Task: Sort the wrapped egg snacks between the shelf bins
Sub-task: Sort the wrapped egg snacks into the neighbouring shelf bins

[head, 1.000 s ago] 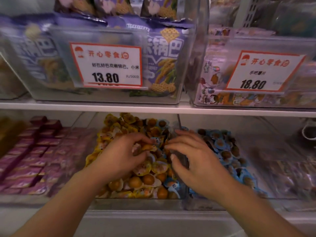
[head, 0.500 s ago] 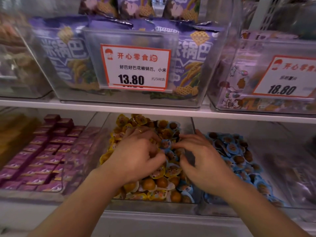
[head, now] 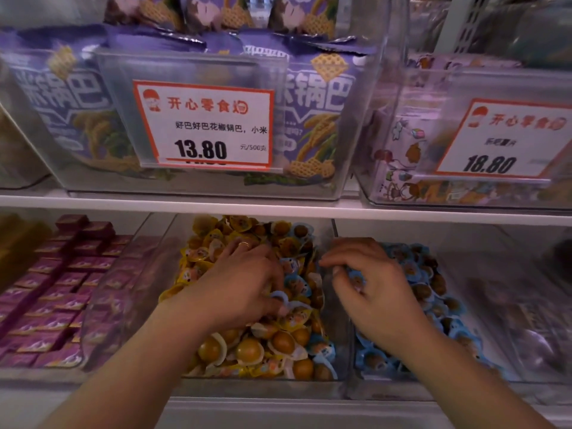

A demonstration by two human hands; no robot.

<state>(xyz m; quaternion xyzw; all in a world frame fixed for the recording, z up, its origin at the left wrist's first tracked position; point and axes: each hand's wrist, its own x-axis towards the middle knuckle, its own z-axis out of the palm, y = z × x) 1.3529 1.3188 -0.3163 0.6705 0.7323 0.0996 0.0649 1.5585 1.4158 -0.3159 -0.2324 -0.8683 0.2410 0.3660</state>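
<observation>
Wrapped egg snacks are seen heaped in two clear shelf bins: yellow packs [head: 216, 249] in the middle bin [head: 342, 360], blue packs [head: 433, 292] beside it. A blue pack [head: 356, 281] is pinched by the curled right hand [head: 376, 286]; the left hand [head: 238, 289] is buried, fingers bent, its hold unclear.

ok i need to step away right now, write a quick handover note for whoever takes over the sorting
Left hand: fingers curled down into the yellow-wrapped egg bin, where blue-wrapped eggs are mixed in along its right side; whether it has a grip on one cannot be told.
Right hand: over the blue-wrapped egg bin, pinching a blue-wrapped egg.
Done: the blue bin looks all blue.
Left: drop the held egg there, then keep moving blue strays out of the yellow bin, including the ones near its front right corner.
</observation>
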